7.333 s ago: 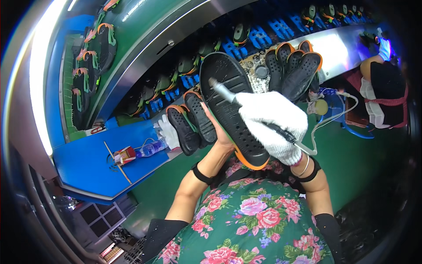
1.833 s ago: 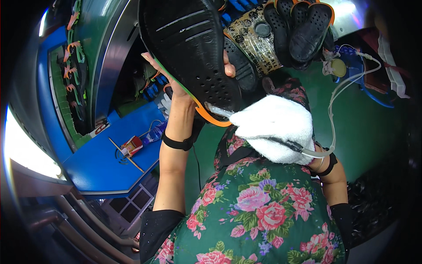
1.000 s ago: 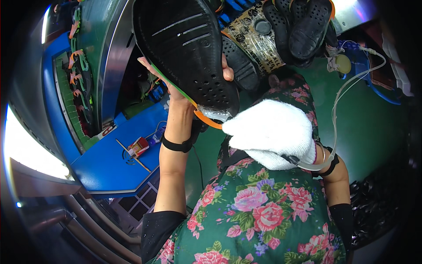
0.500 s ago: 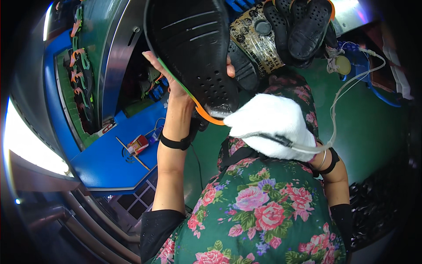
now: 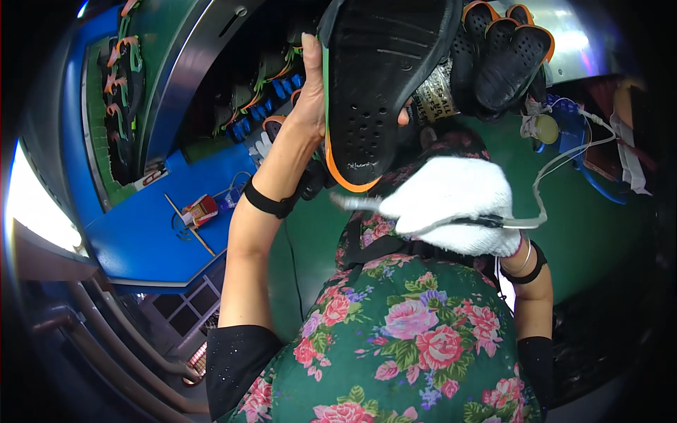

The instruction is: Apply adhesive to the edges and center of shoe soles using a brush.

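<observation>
My left hand [image 5: 310, 106] grips a black shoe sole [image 5: 381, 77] from both edges, thumb on the left side and fingertips on the right. Small holes dot the sole's near end, and its rim is orange at that end and green along the left. Pale, wet-looking marks show near the tip. My right hand [image 5: 458, 204], in a white knit glove, is closed round a thin brush [image 5: 361, 204] fed by a clear tube [image 5: 539, 194]. The brush's blurred tip points left, just below the sole's near end and apart from it.
Several black soles with orange rims [image 5: 504, 77] are heaped at the far right, beside a block wrapped in patterned tape [image 5: 438, 95]. A small round pot [image 5: 546, 129] stands right of them. At left are a blue ledge [image 5: 134, 243], a red box [image 5: 201, 210] and a metal-edged opening with shoe parts [image 5: 268, 88].
The sole has shifted right in the view with my left hand. My right hand has drawn back slightly from the sole's near end, and the brush tip now shows clear of it.
</observation>
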Demonstrator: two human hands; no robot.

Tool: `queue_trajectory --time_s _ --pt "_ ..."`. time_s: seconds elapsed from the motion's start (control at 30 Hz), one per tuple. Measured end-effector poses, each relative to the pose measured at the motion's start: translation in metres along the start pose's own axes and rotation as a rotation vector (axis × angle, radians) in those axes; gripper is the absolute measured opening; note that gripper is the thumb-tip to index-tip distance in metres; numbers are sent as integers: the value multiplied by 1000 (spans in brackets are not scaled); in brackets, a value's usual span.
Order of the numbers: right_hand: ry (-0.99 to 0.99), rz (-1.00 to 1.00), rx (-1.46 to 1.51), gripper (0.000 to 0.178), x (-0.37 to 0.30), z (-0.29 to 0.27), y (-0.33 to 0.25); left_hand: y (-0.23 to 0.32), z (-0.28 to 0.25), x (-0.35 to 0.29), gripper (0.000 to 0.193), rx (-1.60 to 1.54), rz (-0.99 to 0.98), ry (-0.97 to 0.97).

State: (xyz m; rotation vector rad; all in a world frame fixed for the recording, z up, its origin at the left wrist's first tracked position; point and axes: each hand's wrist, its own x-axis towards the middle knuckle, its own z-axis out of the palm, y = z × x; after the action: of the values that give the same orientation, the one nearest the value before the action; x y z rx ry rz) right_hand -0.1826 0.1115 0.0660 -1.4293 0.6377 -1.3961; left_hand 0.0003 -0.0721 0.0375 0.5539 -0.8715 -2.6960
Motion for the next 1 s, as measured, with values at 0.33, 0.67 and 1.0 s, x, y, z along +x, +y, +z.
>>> queue_trajectory --time_s 0.33,0.67,1.0 --pt "-188 -64 -182 21 16 8 10 5 13 -11 105 174 -242 199" --pt "-79 132 -10 9 26 3 7 -6 -2 -15 92 53 -254 168" --pt "350 188 -386 18 35 -20 -6 -75 18 -30 50 -284 26 455"
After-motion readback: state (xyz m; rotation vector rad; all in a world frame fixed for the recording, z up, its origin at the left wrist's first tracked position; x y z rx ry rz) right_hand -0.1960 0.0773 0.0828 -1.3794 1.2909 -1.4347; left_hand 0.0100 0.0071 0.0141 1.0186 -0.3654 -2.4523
